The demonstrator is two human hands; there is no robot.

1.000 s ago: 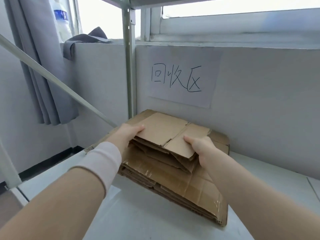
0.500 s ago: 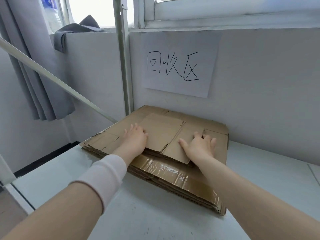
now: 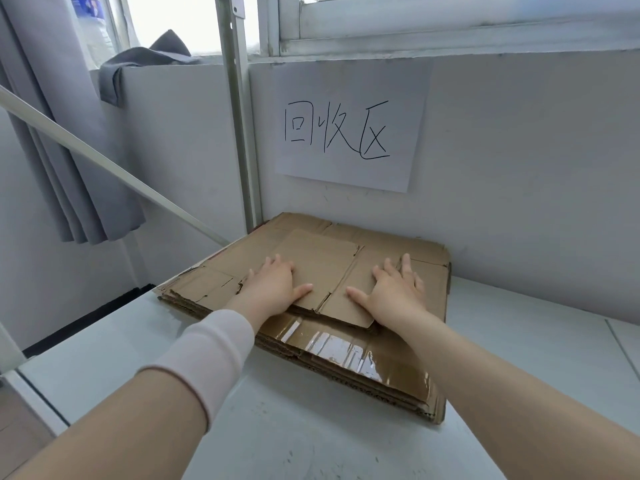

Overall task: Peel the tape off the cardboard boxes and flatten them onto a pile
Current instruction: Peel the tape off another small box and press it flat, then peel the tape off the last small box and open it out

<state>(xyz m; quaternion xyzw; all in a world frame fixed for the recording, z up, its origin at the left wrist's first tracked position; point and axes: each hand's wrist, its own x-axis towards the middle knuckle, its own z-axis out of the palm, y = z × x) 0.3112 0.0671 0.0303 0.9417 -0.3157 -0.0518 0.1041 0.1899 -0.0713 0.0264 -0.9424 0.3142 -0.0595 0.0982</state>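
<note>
A pile of flattened brown cardboard boxes (image 3: 207,289) lies on the white table against the back wall. On top rests a smaller flattened box (image 3: 325,265). My left hand (image 3: 273,289) lies palm down on that box's left half, fingers spread. On its right half my right hand (image 3: 398,292) presses flat in the same way. Neither hand grips anything. A strip of glossy clear tape (image 3: 346,351) shines on the near edge of a lower box in the pile.
A paper sign (image 3: 349,129) with handwritten characters hangs on the wall behind the pile. A metal shelf post (image 3: 239,116) and a slanted brace (image 3: 104,161) stand at the left. Grey curtain (image 3: 52,150) hangs far left. The white table (image 3: 294,427) stretches toward me.
The raised, folded box has been pressed down flat onto the pile. Both hands went from holding its edges to lying open and flat on top of it.
</note>
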